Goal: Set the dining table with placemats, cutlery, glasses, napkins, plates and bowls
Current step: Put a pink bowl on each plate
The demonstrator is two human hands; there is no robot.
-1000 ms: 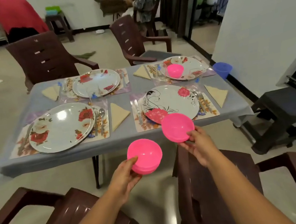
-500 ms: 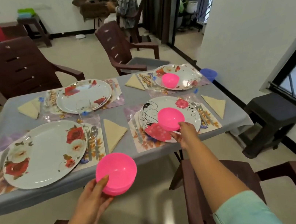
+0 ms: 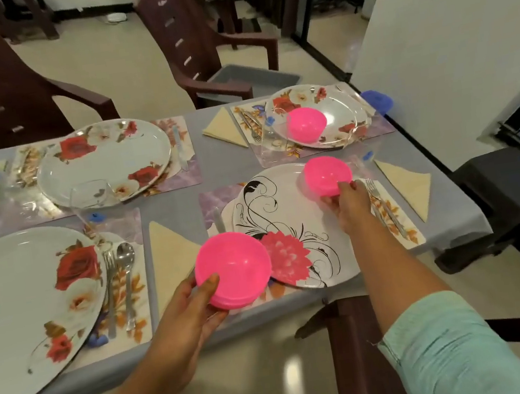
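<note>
Now the right hand point(image 3: 350, 203) has come forward from the table's near edge and has brought its pink bowl point(image 3: 328, 175) down onto the swirl plate point(image 3: 289, 222), at the far right part of that plate. A second ago this bowl was in the air in front of the table point(image 3: 215, 176); half a second ago it was over the plate's middle. The fingers pinch the near rim of the bowl, so the grip is not yet released, and I cannot tell if the bowl rests fully on the plate.

The left hand point(image 3: 185, 312) holds the bowl stack point(image 3: 233, 270), thumb over the rim and fingers under it, just left of the swirl plate and over its near left edge. The stack has also moved from below the table's edge to above it.

Beyond the swirl plate, the far right plate point(image 3: 340, 110) already carries one bowl point(image 3: 305, 123). To the left of the swirl plate, the two rose plates point(image 3: 101, 159) point(image 3: 14, 301) have no bowl yet.

So I judge that two of the four places are almost served, and the stack in the left hand is for the two left places; next the right hand should let go and take another bowl from the stack
</note>
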